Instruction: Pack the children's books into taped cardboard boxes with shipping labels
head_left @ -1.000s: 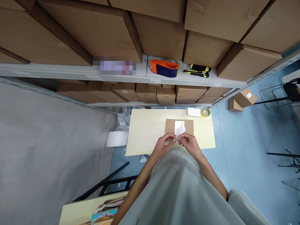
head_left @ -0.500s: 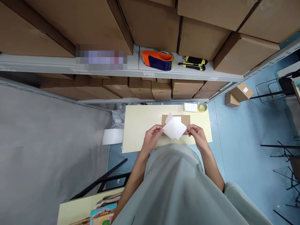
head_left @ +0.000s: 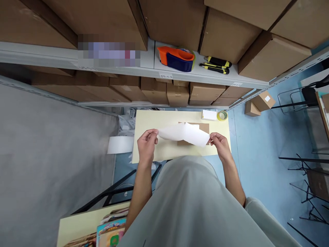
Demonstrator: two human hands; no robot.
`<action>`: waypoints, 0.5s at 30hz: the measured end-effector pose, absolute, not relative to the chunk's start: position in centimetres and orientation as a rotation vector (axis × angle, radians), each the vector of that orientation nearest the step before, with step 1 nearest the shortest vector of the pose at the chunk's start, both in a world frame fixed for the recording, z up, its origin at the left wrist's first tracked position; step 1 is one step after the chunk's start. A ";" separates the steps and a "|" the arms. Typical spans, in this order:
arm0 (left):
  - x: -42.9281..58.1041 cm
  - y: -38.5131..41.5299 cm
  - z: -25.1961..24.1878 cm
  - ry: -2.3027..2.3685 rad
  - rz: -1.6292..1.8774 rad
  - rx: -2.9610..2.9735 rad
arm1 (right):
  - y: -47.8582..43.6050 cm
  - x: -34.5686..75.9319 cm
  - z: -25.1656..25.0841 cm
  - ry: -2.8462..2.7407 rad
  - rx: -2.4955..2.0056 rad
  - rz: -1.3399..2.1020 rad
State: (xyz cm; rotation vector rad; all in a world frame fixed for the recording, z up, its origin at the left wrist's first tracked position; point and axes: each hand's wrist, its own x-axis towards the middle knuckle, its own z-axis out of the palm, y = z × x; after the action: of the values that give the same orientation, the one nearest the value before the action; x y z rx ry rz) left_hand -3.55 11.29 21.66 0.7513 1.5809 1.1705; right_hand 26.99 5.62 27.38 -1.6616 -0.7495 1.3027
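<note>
White paper sheet (head_left: pixel 185 133) held in air, stretched between both hands above table (head_left: pixel 151 120). Left hand (head_left: pixel 147 144): grip pinched on sheet's left end. Right hand (head_left: pixel 219 145): grip pinched on right end. Between grips, under sheet: brown cardboard piece (head_left: pixel 205 127), flat on table. Beyond right grip: small white box (head_left: pixel 209 115), tape roll (head_left: pixel 222 115) just beside. Farther out, on shelf (head_left: pixel 150 61): orange-blue tape dispenser (head_left: pixel 177 58).

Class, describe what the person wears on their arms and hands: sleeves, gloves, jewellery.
The left hand and right hand are bare: no gloves, and no rings, watch or bracelets that can be seen. The left forearm and right forearm are uncovered. A loose pale grey-green top covers the body; its sleeve shows only by the right elbow.
</note>
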 end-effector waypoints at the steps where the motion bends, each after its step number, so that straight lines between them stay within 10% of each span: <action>1: -4.4 11.3 21.4 1.589 1.193 0.716 | 5.7 26.6 27.4 -0.749 -1.660 1.299; 15: -24.6 18.8 17.4 2.094 1.170 0.649 | 5.7 18.4 27.0 -0.662 -1.692 1.245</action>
State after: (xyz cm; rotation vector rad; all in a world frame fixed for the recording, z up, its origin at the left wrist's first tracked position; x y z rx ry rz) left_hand -24.58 18.81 17.40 0.6485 2.0935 1.1702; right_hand 18.35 5.68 27.03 -1.6922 -0.6621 1.2446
